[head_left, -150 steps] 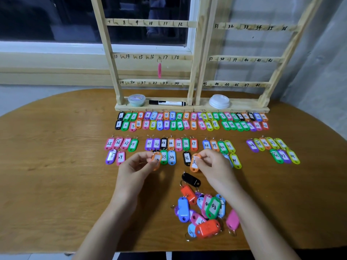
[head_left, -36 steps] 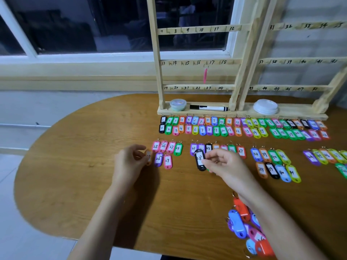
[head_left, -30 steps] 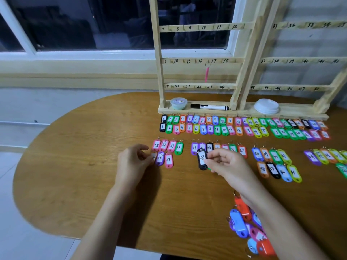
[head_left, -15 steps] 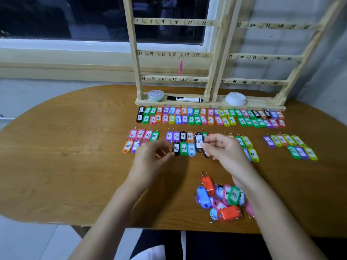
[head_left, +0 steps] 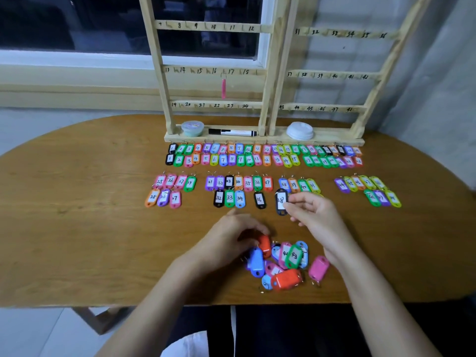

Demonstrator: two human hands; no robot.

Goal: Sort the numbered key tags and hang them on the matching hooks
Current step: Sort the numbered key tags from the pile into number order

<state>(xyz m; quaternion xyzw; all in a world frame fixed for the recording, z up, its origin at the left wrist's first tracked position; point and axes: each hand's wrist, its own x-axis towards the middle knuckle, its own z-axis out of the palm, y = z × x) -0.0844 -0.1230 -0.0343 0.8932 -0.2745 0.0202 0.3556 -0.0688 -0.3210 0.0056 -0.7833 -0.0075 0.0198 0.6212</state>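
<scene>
My right hand pinches a black key tag by its edge, just below the row of tags in the thirties. My left hand rests at the near pile of unsorted tags, fingers curled onto a red tag at the pile's top. Sorted tags lie in numbered rows across the table. Behind them stands the wooden hook rack, where one pink tag hangs near hook 17.
On the rack's base sit a small round tub, a black-and-white marker and a white lid. The oval wooden table ends just below the pile. A window and wall lie behind the rack.
My left hand has left the sorted rows and dropped back to the unsorted pile, onto the red tag. My right hand still holds the black tag. The view has swung back right.
</scene>
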